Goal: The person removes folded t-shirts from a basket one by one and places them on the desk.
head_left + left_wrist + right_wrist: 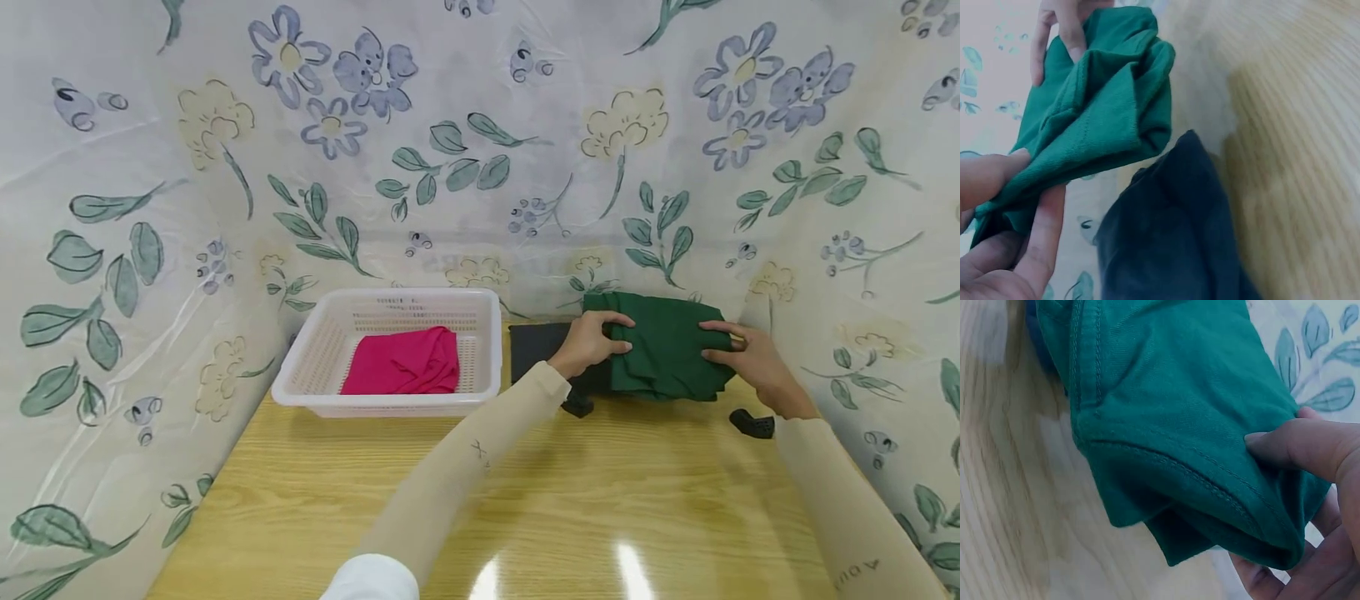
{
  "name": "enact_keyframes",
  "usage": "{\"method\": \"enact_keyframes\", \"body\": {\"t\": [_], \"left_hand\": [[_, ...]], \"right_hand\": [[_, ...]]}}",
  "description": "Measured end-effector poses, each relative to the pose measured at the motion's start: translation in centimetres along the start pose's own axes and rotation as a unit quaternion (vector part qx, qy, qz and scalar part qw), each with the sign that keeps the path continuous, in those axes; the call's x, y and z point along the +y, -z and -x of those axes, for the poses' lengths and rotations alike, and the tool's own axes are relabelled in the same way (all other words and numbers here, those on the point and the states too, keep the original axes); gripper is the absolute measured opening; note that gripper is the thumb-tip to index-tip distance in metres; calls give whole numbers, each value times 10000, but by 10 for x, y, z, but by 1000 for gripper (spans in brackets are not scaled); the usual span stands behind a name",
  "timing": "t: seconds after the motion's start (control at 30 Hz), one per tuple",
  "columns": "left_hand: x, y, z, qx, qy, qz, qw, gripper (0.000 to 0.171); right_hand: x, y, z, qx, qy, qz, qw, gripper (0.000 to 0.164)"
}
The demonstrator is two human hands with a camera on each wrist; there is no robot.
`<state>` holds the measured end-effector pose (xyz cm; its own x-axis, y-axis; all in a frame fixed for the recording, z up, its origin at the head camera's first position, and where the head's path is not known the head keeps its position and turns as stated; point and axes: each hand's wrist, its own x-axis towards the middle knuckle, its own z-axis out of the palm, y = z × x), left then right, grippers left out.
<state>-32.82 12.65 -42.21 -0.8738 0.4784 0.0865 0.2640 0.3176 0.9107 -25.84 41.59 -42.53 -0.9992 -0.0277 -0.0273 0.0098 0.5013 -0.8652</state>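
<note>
A folded green garment (667, 350) with stitched seams is held between both hands at the back right of the table. My left hand (591, 343) pinches its left edge, thumb on one face and fingers beneath, as the left wrist view shows. At the opposite edge, my right hand (753, 367) grips it with the thumb (1272, 447) on top and fingers behind the fold. Layers of cloth hang loosely at its lower edge (1172, 550). A dark folded cloth (536, 350) lies to the left, partly hidden behind my left hand and the green garment.
A white perforated plastic basket (390, 407) stands on the wooden table (637, 500) at the left, with a pink folded cloth (405, 362) inside. Flower-printed sheeting (450, 217) rises behind the table and along both sides. A small black object (752, 423) shows by my right wrist.
</note>
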Motion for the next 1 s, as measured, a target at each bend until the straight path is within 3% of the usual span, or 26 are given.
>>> {"method": "enact_keyframes", "body": {"t": [0.43,0.6,0.83,1.0], "left_hand": [[-7,-37,-10,154,88,21,9998,39],[-12,-50,-15,163,263,97,9995,41],[-17,-67,-23,-84,607,89,9981,47],[-19,-75,-26,-281,606,26,9978,52]], "right_hand": [[28,7,-1,434,-177,5,9989,59],[37,9,-4,510,-241,53,9984,60],[48,9,-6,691,-339,311,9965,56],[52,9,-7,819,-377,492,9947,55]]}}
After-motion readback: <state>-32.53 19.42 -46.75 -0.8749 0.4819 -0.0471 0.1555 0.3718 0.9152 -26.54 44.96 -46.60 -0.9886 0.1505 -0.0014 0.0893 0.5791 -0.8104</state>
